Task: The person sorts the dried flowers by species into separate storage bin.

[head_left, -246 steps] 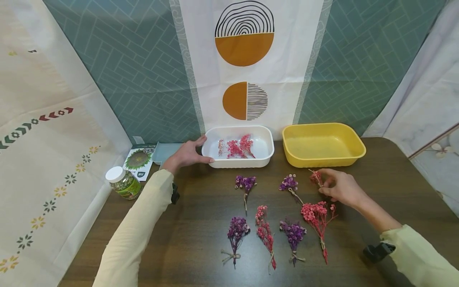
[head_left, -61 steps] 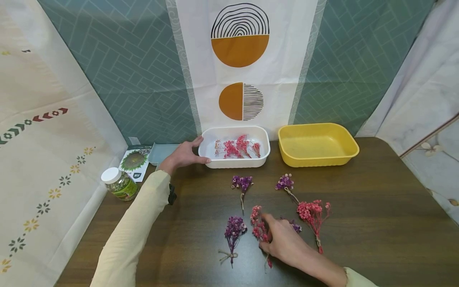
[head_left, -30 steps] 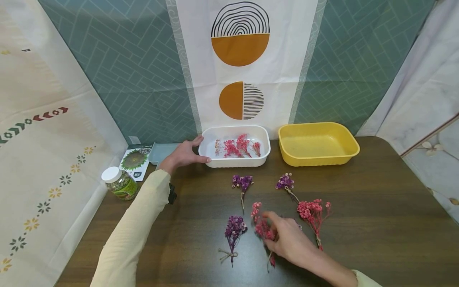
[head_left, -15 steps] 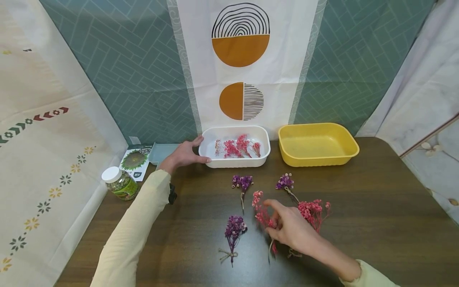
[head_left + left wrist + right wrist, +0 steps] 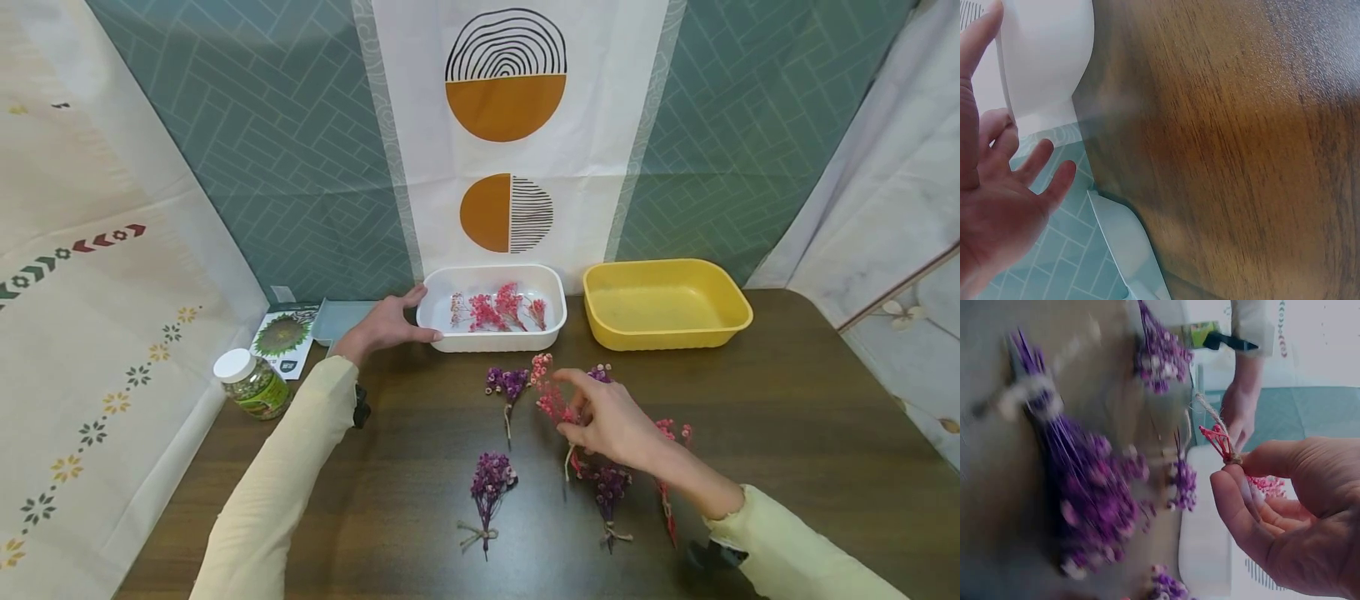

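Observation:
My right hand (image 5: 618,425) pinches a bunch of pink dried flowers (image 5: 553,403) by its twine-tied stems, raised over the table, heads pointing away. In the right wrist view, thumb and forefinger meet on the twine (image 5: 1233,459). My left hand (image 5: 382,327) grips the left end of a white plastic tub (image 5: 498,342), thumb at the front wall. Inside the tub lie several pink sprigs (image 5: 486,312). Purple bunches (image 5: 492,475) lie on the table, one partly hidden behind the right hand. Another pink bunch (image 5: 667,505) lies under the right forearm, mostly covered.
A yellow tub (image 5: 667,339) stands to the right of the white one. At the left are a jar with a white lid (image 5: 255,385), a sunflower packet (image 5: 283,340) and a pale blue tray (image 5: 339,319). Fabric hangings (image 5: 322,208) close off the table's back.
My right hand has lifted the pink bunch off the table and carried it away from me, uncovering a purple bunch. Earlier it added a small pink sprig to the white tub. The left hand stays.

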Demonstrator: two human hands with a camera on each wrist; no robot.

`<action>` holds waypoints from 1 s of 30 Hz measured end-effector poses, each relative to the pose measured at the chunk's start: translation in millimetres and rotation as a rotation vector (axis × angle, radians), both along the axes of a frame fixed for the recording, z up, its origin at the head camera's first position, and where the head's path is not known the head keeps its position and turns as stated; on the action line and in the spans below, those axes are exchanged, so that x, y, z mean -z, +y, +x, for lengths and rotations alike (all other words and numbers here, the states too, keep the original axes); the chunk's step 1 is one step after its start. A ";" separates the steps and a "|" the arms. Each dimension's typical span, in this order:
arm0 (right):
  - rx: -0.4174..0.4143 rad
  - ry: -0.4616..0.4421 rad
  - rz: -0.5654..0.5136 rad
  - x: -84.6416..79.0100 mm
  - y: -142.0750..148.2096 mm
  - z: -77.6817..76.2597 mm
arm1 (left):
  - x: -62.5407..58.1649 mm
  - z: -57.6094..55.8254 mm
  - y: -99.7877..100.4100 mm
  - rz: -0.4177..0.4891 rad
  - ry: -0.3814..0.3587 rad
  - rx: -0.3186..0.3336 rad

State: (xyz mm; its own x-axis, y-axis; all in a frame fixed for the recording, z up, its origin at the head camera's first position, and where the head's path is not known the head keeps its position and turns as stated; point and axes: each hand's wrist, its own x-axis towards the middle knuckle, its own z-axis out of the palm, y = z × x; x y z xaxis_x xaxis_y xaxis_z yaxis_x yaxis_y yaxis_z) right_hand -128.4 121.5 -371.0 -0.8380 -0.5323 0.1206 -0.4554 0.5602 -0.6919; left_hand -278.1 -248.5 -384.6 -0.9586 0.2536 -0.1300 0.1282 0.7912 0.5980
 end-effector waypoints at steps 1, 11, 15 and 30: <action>-0.006 0.002 -0.002 -0.9 0.1 -4.4 | 0.0 0.0 -0.2 0.001 0.000 0.000; -0.082 0.079 0.022 -21.2 -7.1 -48.4 | 0.2 1.0 -1.3 -0.005 0.002 -0.004; -0.109 0.159 0.062 -28.8 -13.2 -65.5 | 0.6 0.8 -1.2 -0.006 -0.005 -0.010; -0.172 0.308 0.249 -45.4 -36.9 -123.4 | 1.3 0.3 0.8 -0.010 0.002 -0.014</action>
